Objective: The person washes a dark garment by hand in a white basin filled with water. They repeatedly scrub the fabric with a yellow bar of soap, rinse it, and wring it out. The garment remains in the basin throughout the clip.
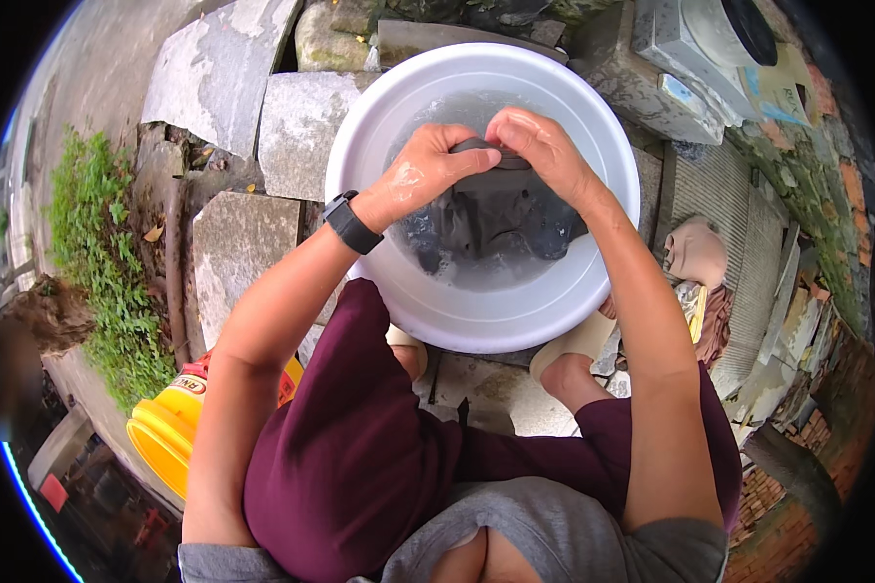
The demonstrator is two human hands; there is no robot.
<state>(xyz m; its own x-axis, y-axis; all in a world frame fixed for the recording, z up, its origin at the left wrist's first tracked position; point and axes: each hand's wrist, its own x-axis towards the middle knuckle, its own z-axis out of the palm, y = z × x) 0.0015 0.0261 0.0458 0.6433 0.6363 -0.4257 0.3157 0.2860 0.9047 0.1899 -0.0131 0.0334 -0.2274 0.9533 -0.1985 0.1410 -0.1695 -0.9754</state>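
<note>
A large round white plastic basin (pixel 415 313) stands in front of me, holding greyish, slightly foamy water. My left hand (pixel 426 171) wears a dark watch on its wrist and has thumb and fingers closed on a dark grey cloth garment (pixel 492 208). The garment's ribbed band is bunched up at my fingers, while the rest lies in the water. Close on the right, my right hand (pixel 536 149) has its fingers curled down onto the same band. Both hands look wet, and their fingertips almost meet above the basin's middle.
A yellow bucket (pixel 162 437) lies tilted at lower left, near green plants (pixel 91 240). Stone slabs (pixel 244 255) surround the basin. On the right lie a beige cloth (pixel 698 251) and a brown cloth (pixel 714 324) on a ribbed slab. A pale box-shaped object (pixel 689 65) stands at upper right.
</note>
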